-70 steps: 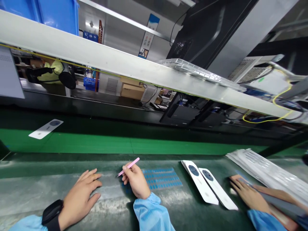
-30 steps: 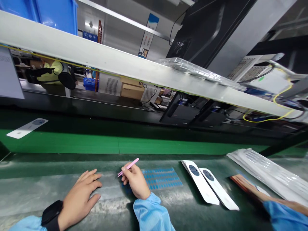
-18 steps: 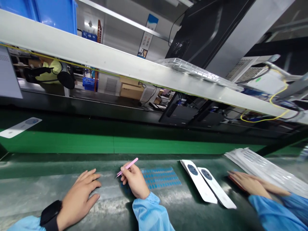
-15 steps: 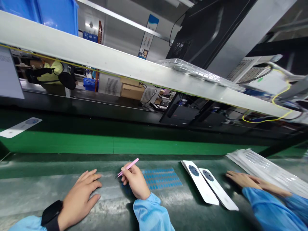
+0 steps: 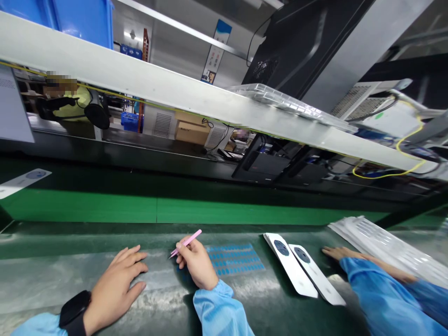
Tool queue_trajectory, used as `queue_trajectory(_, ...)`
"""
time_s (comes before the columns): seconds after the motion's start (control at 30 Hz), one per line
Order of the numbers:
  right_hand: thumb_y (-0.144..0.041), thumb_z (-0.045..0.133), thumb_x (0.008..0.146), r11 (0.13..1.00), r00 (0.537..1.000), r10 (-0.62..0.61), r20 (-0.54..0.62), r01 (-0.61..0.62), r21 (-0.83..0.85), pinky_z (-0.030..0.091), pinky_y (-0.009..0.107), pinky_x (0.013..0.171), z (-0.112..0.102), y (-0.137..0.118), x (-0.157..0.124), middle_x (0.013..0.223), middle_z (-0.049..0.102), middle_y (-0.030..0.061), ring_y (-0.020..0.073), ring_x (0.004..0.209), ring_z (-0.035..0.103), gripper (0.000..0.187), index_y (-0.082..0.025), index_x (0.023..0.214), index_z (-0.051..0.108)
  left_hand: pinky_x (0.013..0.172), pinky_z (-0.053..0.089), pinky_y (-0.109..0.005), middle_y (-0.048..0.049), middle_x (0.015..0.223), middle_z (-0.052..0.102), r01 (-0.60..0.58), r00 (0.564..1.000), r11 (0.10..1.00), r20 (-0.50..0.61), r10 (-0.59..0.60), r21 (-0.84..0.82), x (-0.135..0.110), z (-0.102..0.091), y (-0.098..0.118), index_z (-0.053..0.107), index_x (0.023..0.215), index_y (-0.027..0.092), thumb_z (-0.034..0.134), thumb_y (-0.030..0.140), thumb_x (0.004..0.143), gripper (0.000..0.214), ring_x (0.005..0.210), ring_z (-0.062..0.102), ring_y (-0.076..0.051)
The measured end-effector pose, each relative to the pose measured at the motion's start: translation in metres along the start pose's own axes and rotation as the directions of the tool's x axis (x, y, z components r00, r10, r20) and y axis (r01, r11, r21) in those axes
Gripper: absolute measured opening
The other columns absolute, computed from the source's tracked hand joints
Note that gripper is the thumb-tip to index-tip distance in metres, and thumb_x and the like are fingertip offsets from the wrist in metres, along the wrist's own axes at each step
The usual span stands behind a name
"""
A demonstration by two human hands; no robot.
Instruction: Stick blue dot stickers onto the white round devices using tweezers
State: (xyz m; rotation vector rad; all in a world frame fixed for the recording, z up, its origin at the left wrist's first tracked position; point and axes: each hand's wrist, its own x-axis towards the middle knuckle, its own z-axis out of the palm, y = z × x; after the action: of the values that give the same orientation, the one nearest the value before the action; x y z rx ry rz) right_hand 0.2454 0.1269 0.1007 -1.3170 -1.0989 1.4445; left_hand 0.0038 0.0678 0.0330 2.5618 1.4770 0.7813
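Two hands sit on a dark green belt (image 5: 84,238), with a third arm coming in from the right. The person's left hand (image 5: 114,291) lies flat and empty on a translucent plastic mat (image 5: 59,280), fingers open and spread, a black wristband (image 5: 74,307) at the wrist. It looks placed to steady the body rather than to hold anything. The right hand (image 5: 196,263) has its fingers closed on pink tweezers (image 5: 185,243), held like a pen, which leaves the tips free and angled down-left. The tips sit just left of a blue sheet of small oval stickers (image 5: 235,260); whether they touch the mat cannot be told. The sheet lies right by the right hand, seemingly for easy reach. Further right, two white cards with dark round discs (image 5: 281,248) (image 5: 301,255) lie side by side, slightly fanned, discs up, apart from the sheet. Past them, a co-worker's hand (image 5: 341,253) in a blue sleeve (image 5: 378,294) stretches out with fingers extended, gripping nothing visible, beside a stack of clear-wrapped sheets (image 5: 388,247). Another white card (image 5: 21,183) lies on a bright green strip (image 5: 87,210) on the far side. Above runs a white shelf beam (image 5: 140,79) bearing a blue crate (image 5: 82,23).
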Motion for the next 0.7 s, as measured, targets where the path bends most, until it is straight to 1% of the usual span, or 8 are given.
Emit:
queue_trajectory(0.1,-0.074,0.089,0.044,1.000,1.000,0.008,-0.016,-0.008,-0.012,0.039,0.022,0.041,0.0009,-0.0012,-0.0003,0.050,0.059,-0.0017,0.0116,0.041,0.052,0.068,-0.020,0.068,0.057,0.106,0.065,-0.062,-0.0009,0.131,0.079,-0.001,1.000,1.000,0.006,0.001,-0.015,-0.0005,0.0014,-0.0013,0.073,0.108,0.039,0.064,0.033,0.086,0.025,0.129,0.070,-0.039)
queue_trajectory(0.3,-0.074,0.088,0.043,1.000,1.000,0.022,-0.022,-0.022,-0.015,0.038,0.022,0.041,0.0034,-0.0059,-0.0022,0.050,0.060,-0.0008,0.0108,0.041,0.051,0.068,-0.019,0.069,0.057,0.107,0.064,-0.062,-0.0015,0.131,0.078,-0.003,1.000,1.000,-0.006,0.003,-0.011,-0.0003,0.0010,-0.0022,0.073,0.107,0.038,0.065,0.030,0.085,0.025,0.128,0.070,-0.039)
queue_trajectory(0.4,-0.073,0.087,0.042,0.999,0.999,0.027,-0.024,-0.027,-0.018,0.038,0.022,0.041,0.0038,-0.0068,-0.0027,0.050,0.060,-0.0007,0.0107,0.041,0.051,0.068,-0.019,0.069,0.057,0.106,0.064,-0.064,-0.0022,0.131,0.079,-0.012,1.000,1.000,0.000,0.012,-0.011,0.0002,0.0002,-0.0006,0.073,0.108,0.037,0.065,0.031,0.086,0.025,0.128,0.070,-0.040)
queue_trajectory(0.5,-0.074,0.088,0.041,0.999,0.999,0.028,-0.023,-0.029,-0.014,0.038,0.022,0.041,0.0031,-0.0053,-0.0025,0.050,0.060,-0.0009,0.0112,0.041,0.051,0.068,-0.020,0.068,0.057,0.104,0.064,-0.067,-0.0008,0.130,0.079,0.008,1.000,1.000,-0.007,-0.008,-0.023,0.0000,-0.0003,0.0016,0.074,0.106,0.038,0.064,0.030,0.085,0.024,0.127,0.071,-0.041)
queue_trajectory(0.57,-0.073,0.089,0.043,1.000,1.000,0.020,-0.018,-0.020,-0.012,0.038,0.023,0.041,0.0021,-0.0033,-0.0022,0.050,0.060,-0.0007,0.0118,0.041,0.051,0.065,-0.021,0.067,0.057,0.104,0.064,-0.067,-0.0005,0.129,0.079,0.019,1.000,0.999,-0.012,-0.019,-0.027,-0.0001,-0.0005,0.0026,0.074,0.105,0.038,0.064,0.030,0.085,0.023,0.127,0.071,-0.041)
queue_trajectory(0.63,-0.070,0.090,0.048,1.000,1.000,-0.005,-0.007,0.005,-0.006,0.040,0.024,0.042,0.0010,-0.0014,-0.0020,0.053,0.062,0.0010,0.0130,0.043,0.053,0.060,-0.022,0.067,0.059,0.104,0.063,-0.067,-0.0007,0.129,0.079,0.020,1.000,0.999,-0.015,-0.020,-0.030,-0.0002,-0.0003,0.0029,0.074,0.105,0.038,0.064,0.029,0.085,0.024,0.127,0.071,-0.041)
queue_trajectory(0.7,-0.070,0.091,0.049,1.000,1.000,-0.015,-0.004,0.015,0.000,0.040,0.025,0.042,0.0004,-0.0003,-0.0015,0.055,0.064,0.0019,0.0139,0.045,0.054,0.059,-0.023,0.068,0.060,0.106,0.063,-0.065,-0.0003,0.130,0.079,0.028,0.999,0.999,-0.022,-0.029,-0.039,-0.0002,0.0003,0.0023,0.074,0.106,0.038,0.065,0.029,0.085,0.024,0.128,0.071,-0.040)
